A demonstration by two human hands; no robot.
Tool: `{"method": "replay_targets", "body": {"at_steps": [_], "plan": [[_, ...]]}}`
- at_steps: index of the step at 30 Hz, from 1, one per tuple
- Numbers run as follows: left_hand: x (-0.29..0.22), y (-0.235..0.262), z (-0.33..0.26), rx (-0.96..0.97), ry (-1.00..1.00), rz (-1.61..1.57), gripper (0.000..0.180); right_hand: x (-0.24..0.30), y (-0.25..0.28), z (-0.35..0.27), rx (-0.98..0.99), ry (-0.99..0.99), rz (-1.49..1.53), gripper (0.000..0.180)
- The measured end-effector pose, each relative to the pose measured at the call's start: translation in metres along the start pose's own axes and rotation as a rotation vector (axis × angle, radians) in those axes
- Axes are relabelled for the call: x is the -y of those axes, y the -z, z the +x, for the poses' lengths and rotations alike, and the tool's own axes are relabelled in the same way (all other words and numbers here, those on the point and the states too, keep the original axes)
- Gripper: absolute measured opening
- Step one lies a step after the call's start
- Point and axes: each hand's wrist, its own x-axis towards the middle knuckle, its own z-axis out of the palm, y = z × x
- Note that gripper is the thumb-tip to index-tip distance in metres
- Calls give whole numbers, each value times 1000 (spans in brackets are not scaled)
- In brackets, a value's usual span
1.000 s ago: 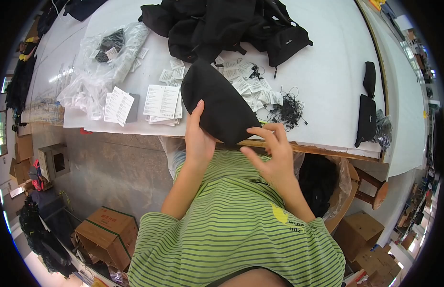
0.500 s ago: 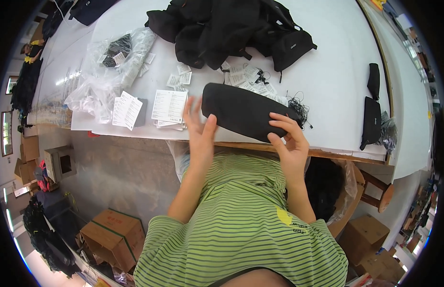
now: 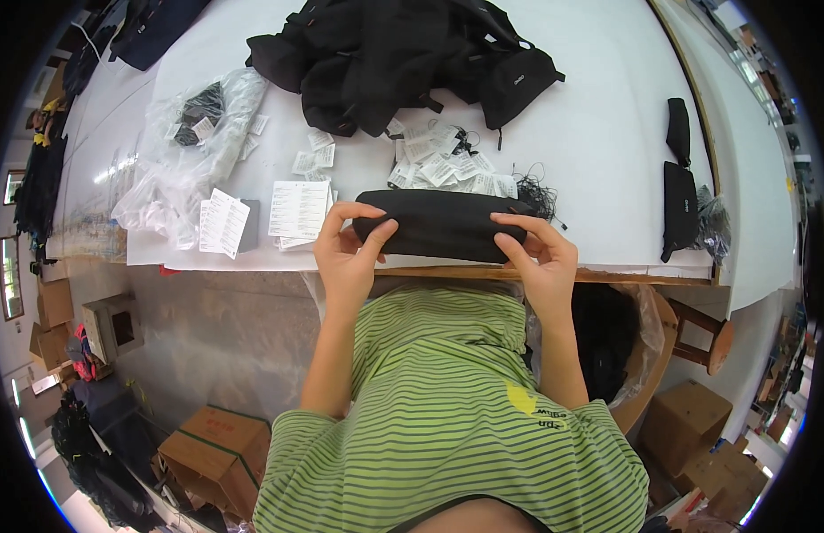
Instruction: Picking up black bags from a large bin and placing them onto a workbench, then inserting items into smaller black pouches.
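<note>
At the white tabletop (image 3: 607, 178), the left hand (image 3: 345, 258) and right hand (image 3: 547, 258) pinch opposite ends of a black pouch (image 3: 443, 226), its long axis running left-right.

Head view: one wide fisheye, left unit of a head-worn pair; upright, unmirrored; station at the wearer's head, facing steeply down and forward; nearest, at lower centre, green striped shirt (image 3: 447, 417); at close range, mid-frame, left hand (image 3: 344, 256) and right hand (image 3: 547, 259); beyond, white table (image 3: 598, 160) seen from above, its near edge crossing the middle of the view; floor (image 3: 225, 333) at lower left; straight lines bowing toward the circular rim, corners black
</note>
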Motion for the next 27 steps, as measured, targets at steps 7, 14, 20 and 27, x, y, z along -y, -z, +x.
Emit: {"method": "replay_targets", "body": {"at_steps": [7, 14, 20, 27], "plan": [[-12, 6, 4, 22, 59, 61, 18, -4, 41, 18, -197, 90, 17, 18], [8, 19, -7, 277, 275, 23, 16, -29, 126, 69, -868, 359, 48, 22], [13, -9, -23, 367, 388, -53, 15, -93, 161, 85, -796, 61, -329, 30], [21, -9, -31, 433, 431, -6, 16, -105, 301, 67, -1199, 188, -950, 38]]}}
